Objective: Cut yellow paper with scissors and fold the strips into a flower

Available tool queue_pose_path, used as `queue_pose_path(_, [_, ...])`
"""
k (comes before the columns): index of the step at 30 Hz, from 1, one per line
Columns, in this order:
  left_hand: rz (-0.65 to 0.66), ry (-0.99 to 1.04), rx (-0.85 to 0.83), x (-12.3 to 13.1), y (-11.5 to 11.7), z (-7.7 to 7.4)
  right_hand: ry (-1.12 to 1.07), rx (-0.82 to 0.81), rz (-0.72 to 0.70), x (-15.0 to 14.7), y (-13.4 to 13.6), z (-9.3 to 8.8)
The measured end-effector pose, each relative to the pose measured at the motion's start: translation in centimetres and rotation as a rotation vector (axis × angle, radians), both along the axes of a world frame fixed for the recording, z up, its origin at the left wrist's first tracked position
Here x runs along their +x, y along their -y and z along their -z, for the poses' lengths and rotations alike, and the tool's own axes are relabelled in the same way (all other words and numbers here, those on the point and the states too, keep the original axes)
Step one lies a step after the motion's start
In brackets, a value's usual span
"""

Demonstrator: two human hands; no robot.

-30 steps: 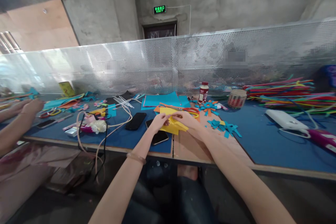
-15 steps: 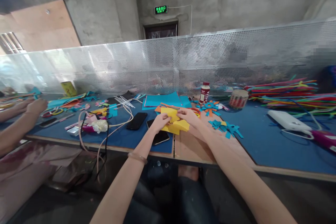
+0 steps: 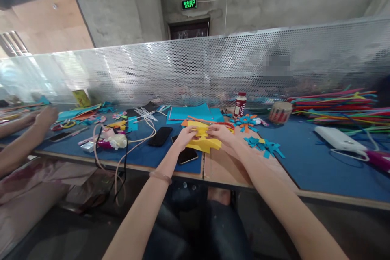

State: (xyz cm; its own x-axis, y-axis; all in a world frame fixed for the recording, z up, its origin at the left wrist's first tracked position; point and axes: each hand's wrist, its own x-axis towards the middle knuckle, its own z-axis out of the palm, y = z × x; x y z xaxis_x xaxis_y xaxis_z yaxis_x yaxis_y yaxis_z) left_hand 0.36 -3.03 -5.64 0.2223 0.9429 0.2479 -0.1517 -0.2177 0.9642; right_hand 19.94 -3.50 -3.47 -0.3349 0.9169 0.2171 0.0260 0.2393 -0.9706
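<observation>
A piece of yellow paper (image 3: 201,131) is held up between my two hands, its near edge bent downward. My left hand (image 3: 186,137) pinches its left side, and my right hand (image 3: 222,133) pinches its right side. Below lies more yellow paper (image 3: 203,144), partly covered by the held piece and my fingers. Beside my left hand a dark phone (image 3: 187,156) rests on the blue mat. Orange paper and the red handle of what look like scissors (image 3: 229,125) show behind my right hand.
Blue paper sheets (image 3: 190,114) lie behind my hands. A red bottle (image 3: 240,104) and blue and orange paper flowers (image 3: 264,146) are to the right, near a white device (image 3: 339,138) and colourful pipe cleaners (image 3: 335,105). Leftward are a glue gun (image 3: 112,140), cables and another person's hands (image 3: 45,118).
The upright yellow piece has been bent over toward me, and my fingers have drawn inward along its sides. The view has tilted slightly downward.
</observation>
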Motion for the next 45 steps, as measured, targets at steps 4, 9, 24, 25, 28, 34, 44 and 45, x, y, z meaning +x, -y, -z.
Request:
queue_pose_path(4, [0.028,0.020,-0.025,-0.2,0.4,-0.6,0.001,-0.007,-0.032,0.0,0.3,-0.2])
queue_pose_path(9, [0.036,0.008,-0.024,-0.2,0.7,-0.9,0.021,0.006,-0.040,0.0,0.9,-0.6])
queue_pose_path(24, [0.037,-0.148,0.122,-0.3,1.5,-0.9,0.122,0.078,-0.003,-0.6,1.0,-0.2])
queue_pose_path(25, [0.036,-0.153,0.130,-0.2,1.5,-0.9,0.128,0.084,0.000,-0.6,0.9,-0.2])
queue_pose_path(28, [0.039,-0.160,0.144,-0.2,1.5,-0.8,0.146,0.103,0.010,-0.5,0.7,0.0])
queue_pose_path(34, [0.064,-0.157,0.149,-0.2,1.3,-0.6,0.162,0.135,0.026,-0.5,0.3,0.2])
queue_pose_path(44, [0.062,-0.138,0.131,-0.2,1.2,-0.4,0.177,0.165,0.064,-0.6,0.4,0.2])
queue_pose_path(45, [0.061,-0.137,0.128,-0.2,1.2,-0.4,0.180,0.166,0.066,-0.7,0.4,0.1])
